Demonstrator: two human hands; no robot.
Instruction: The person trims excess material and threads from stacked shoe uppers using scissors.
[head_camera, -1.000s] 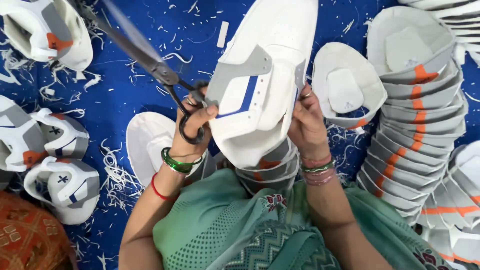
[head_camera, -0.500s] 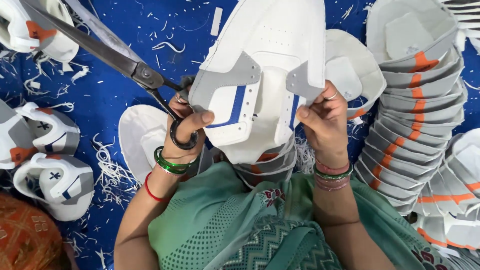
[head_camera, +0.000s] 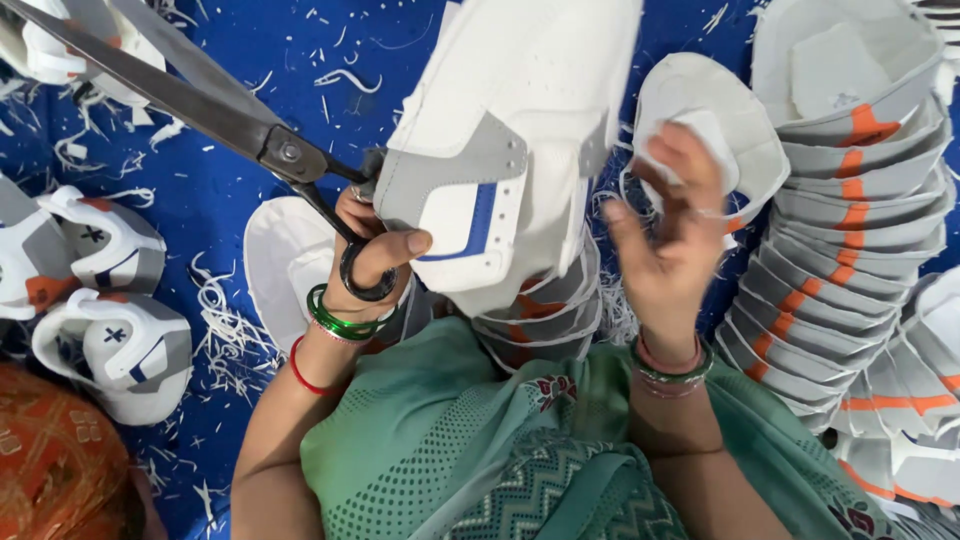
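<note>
So, left hand (head_camera: 375, 245): fingers through the scissors (head_camera: 200, 105) handle, thumb pinning the white shoe upper (head_camera: 510, 150).
Right hand (head_camera: 665, 235): fingers spread, just beside the upper, not touching.

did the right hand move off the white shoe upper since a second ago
Yes. The right hand has let go of the shoe upper and shifted right, toward the stacked uppers.

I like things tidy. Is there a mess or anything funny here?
Yes. Little white scraps are scattered all over the blue cloth, like trimmings. The left hand grips big scissors and a white shoe upper together. The right hand is open, holding nothing. The stacked uppers sit neatly.
</note>
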